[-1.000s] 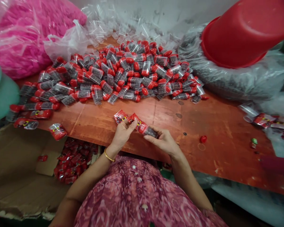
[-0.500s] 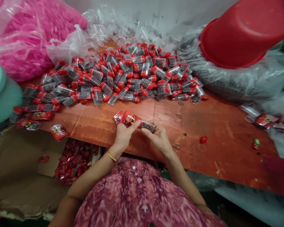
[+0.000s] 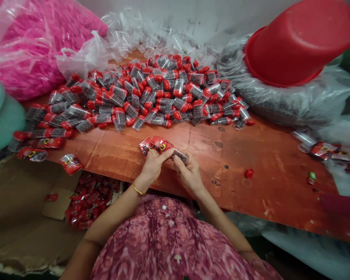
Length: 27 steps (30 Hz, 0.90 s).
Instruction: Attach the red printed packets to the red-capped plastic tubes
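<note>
Red printed wrapper point(image 3: 162, 144), in the head view, is held over the bench point(image 3: 204, 144): the left hand point(image 3: 152, 166) has its fingers pinched on it, while the right hand point(image 3: 190, 173) grips a clear tube point(image 3: 181, 155), partly hidden. Its print is illegible; the frame cuts off a teal tub point(image 3: 10, 120).

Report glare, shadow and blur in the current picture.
Head view: highlights streak the pink-filled bag, with a soft sheen on the table; head view: shadow under the table; head view: the maroon shape at right is blurred, and print on the red packet in the left hand is too soft to read.
</note>
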Each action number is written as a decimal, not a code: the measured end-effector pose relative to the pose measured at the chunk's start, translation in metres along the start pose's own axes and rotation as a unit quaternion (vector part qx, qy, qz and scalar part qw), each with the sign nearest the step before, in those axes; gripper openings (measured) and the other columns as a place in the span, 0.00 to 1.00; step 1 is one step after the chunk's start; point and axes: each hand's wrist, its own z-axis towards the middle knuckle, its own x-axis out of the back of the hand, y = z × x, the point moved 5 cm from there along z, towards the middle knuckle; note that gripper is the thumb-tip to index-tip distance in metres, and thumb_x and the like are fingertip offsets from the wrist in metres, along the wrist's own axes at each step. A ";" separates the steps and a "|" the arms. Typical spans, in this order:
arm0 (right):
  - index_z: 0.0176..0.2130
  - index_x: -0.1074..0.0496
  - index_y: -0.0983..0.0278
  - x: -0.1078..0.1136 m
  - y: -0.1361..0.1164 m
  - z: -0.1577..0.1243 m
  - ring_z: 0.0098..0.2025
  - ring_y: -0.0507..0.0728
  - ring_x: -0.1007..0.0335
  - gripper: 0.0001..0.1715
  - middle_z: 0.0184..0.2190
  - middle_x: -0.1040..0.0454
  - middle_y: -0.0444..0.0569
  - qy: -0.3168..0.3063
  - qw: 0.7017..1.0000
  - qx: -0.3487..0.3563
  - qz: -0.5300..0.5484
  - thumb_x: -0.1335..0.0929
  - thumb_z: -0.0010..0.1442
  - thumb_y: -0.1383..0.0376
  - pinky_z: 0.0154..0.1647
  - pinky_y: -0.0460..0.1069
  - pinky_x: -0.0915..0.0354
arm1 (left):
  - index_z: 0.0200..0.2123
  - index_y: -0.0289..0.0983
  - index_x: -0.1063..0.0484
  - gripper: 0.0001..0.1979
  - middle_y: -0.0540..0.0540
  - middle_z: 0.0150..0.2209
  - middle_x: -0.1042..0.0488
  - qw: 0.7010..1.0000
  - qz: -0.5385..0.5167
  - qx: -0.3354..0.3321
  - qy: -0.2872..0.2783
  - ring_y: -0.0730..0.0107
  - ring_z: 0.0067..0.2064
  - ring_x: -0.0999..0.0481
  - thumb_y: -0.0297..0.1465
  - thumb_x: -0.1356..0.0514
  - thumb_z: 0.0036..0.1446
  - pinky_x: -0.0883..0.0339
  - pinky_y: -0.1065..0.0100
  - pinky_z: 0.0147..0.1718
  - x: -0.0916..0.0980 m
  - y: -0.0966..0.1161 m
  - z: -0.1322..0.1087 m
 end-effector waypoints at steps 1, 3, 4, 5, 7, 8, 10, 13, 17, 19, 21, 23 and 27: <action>0.31 0.38 0.61 -0.001 0.002 -0.001 0.16 0.44 0.51 0.17 0.16 0.42 0.33 0.003 1.000 -0.001 0.008 0.31 0.53 0.52 0.15 0.41 0.52 | 0.23 0.33 0.26 0.13 0.50 0.23 0.24 1.000 0.008 -0.006 -0.005 0.73 0.28 0.26 0.34 0.29 0.33 0.32 0.71 0.33 -0.001 0.000 0.000; 0.31 0.40 0.60 -0.005 0.007 -0.005 0.14 0.44 0.53 0.18 0.16 0.43 0.32 0.021 0.998 -0.011 0.056 0.32 0.54 0.51 0.13 0.41 0.52 | 0.25 0.33 0.25 0.13 0.49 0.23 0.24 0.999 0.036 -0.007 -0.018 0.71 0.28 0.25 0.35 0.30 0.36 0.31 0.70 0.32 -0.003 -0.003 0.000; 0.31 0.41 0.60 -0.008 0.010 -0.007 0.13 0.44 0.54 0.19 0.15 0.44 0.32 0.033 0.996 -0.016 0.083 0.33 0.55 0.50 0.12 0.41 0.52 | 0.26 0.33 0.24 0.14 0.49 0.23 0.24 0.998 0.055 0.001 -0.028 0.71 0.27 0.26 0.37 0.31 0.38 0.31 0.70 0.31 -0.004 -0.005 -0.001; 0.31 0.42 0.59 -0.010 0.012 -0.009 0.12 0.44 0.56 0.19 0.15 0.44 0.31 0.046 0.993 -0.019 0.103 0.33 0.55 0.50 0.12 0.41 0.52 | 0.28 0.33 0.24 0.14 0.48 0.24 0.23 0.996 0.073 0.012 -0.041 0.72 0.25 0.26 0.38 0.32 0.39 0.31 0.70 0.29 -0.005 -0.008 -0.002; 0.32 0.42 0.59 -0.010 0.013 -0.012 0.11 0.44 0.55 0.19 0.16 0.43 0.31 0.064 0.992 -0.014 0.112 0.33 0.55 0.49 0.11 0.41 0.51 | 0.29 0.33 0.23 0.15 0.48 0.24 0.23 0.993 0.096 0.027 -0.066 0.73 0.24 0.27 0.39 0.32 0.41 0.32 0.71 0.27 -0.006 -0.011 -0.003; 0.32 0.42 0.59 -0.009 0.012 -0.014 0.12 0.44 0.54 0.20 0.17 0.42 0.32 0.067 0.992 -0.007 0.104 0.32 0.54 0.49 0.12 0.41 0.50 | 0.29 0.33 0.23 0.15 0.48 0.25 0.23 0.992 0.100 0.024 -0.075 0.73 0.25 0.26 0.38 0.32 0.40 0.31 0.71 0.28 -0.007 -0.010 -0.004; 0.33 0.39 0.60 -0.007 0.010 -0.015 0.14 0.44 0.50 0.20 0.18 0.41 0.33 0.047 0.996 0.001 0.078 0.31 0.53 0.49 0.13 0.42 0.48 | 0.27 0.33 0.24 0.14 0.48 0.26 0.22 0.993 0.092 -0.003 -0.075 0.71 0.28 0.25 0.37 0.32 0.39 0.31 0.72 0.31 -0.009 -0.005 -0.004; 0.33 0.38 0.60 -0.006 0.008 -0.016 0.15 0.45 0.49 0.19 0.17 0.41 0.35 -0.013 0.997 -0.019 0.068 0.34 0.55 0.48 0.13 0.42 0.48 | 0.26 0.33 0.24 0.13 0.46 0.26 0.22 0.994 0.087 -0.025 -0.056 0.69 0.30 0.23 0.38 0.33 0.42 0.30 0.70 0.33 -0.013 0.002 -0.004; 0.31 0.38 0.60 -0.005 0.008 -0.020 0.14 0.45 0.51 0.19 0.16 0.43 0.34 -0.009 0.994 -0.046 0.104 0.33 0.55 0.48 0.12 0.42 0.49 | 0.27 0.32 0.25 0.11 0.46 0.25 0.22 0.988 0.146 0.000 -0.058 0.70 0.27 0.23 0.34 0.34 0.41 0.29 0.72 0.28 -0.021 0.001 -0.006; 0.30 0.39 0.60 -0.010 0.010 -0.021 0.12 0.44 0.55 0.20 0.14 0.44 0.33 -0.018 0.987 -0.069 0.141 0.34 0.55 0.48 0.10 0.41 0.49 | 0.30 0.32 0.25 0.13 0.48 0.23 0.23 0.977 0.198 0.047 -0.070 0.74 0.19 0.28 0.36 0.35 0.43 0.33 0.74 0.19 -0.021 -0.003 -0.009; 0.30 0.39 0.60 -0.015 0.013 -0.023 0.10 0.43 0.60 0.20 0.14 0.43 0.32 -0.026 0.979 -0.093 0.182 0.34 0.55 0.47 0.09 0.42 0.48 | 0.35 0.32 0.26 0.17 0.51 0.19 0.26 0.963 0.238 0.099 -0.081 0.76 0.12 0.33 0.40 0.37 0.46 0.40 0.75 0.11 -0.018 -0.008 -0.014; 0.30 0.39 0.60 -0.017 0.014 -0.024 0.09 0.42 0.61 0.21 0.15 0.41 0.32 -0.020 0.975 -0.095 0.199 0.34 0.54 0.46 0.10 0.42 0.47 | 0.39 0.32 0.28 0.22 0.54 0.14 0.31 0.957 0.246 0.118 -0.103 0.76 0.10 0.36 0.44 0.38 0.47 0.43 0.76 0.08 -0.016 -0.011 -0.016; 0.31 0.39 0.61 -0.008 0.014 -0.022 0.12 0.43 0.52 0.21 0.17 0.39 0.34 0.012 0.988 -0.056 0.144 0.34 0.55 0.46 0.11 0.40 0.48 | 0.31 0.34 0.31 0.24 0.55 0.15 0.33 0.979 0.168 0.031 -0.110 0.79 0.12 0.36 0.52 0.40 0.46 0.41 0.77 0.11 -0.017 -0.005 -0.013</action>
